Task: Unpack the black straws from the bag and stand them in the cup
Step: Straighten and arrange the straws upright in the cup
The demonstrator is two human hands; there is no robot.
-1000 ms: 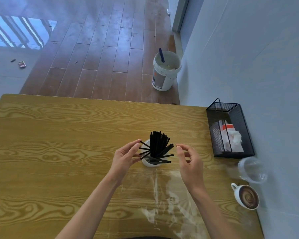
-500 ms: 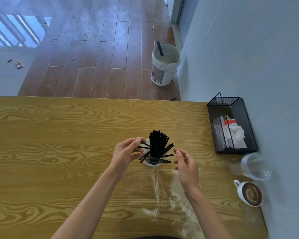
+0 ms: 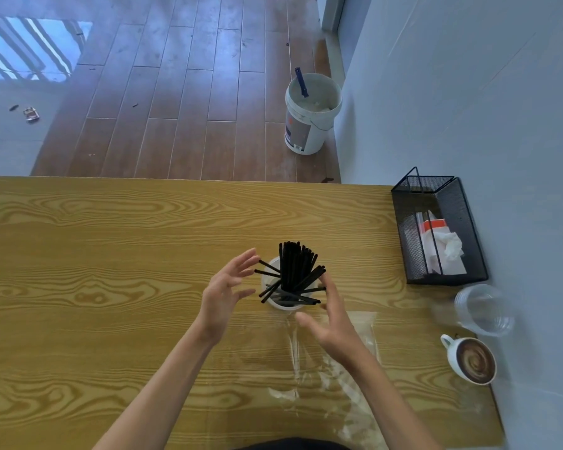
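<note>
- The clear plastic bag (image 3: 325,368) lies flat and crumpled on the wooden counter (image 3: 111,287), nearest the person, under and behind the right wrist.
- The right hand (image 3: 332,323) has a released grip: fingers straight and spread, thumb out, holding nothing. Its fingertips reach up to the right side of the straw bundle; whether they touch it cannot be told.
- The left hand (image 3: 225,290) likewise has a released grip, fingers loosely spread, nothing grasped. Its fingertips are just beside the ends of two straws that jut out sideways.
- Between the two hands stands the white cup (image 3: 283,305), on the counter just beyond the bag's far edge.
- The black straws (image 3: 293,267) are in the cup: most stand upright in a tight cluster, several lean out to the left and right, and a few lie almost flat across the rim.
- Well to the right of the right hand, near the wall, sit a coffee cup (image 3: 472,360) with swirled foam and, just beyond it, a clear plastic cup (image 3: 483,311).
- Farther right and beyond, a black mesh holder (image 3: 436,232) contains napkins.
- Past the counter's far edge, a white bucket (image 3: 309,115) stands on the wooden floor (image 3: 176,92) by the wall.
</note>
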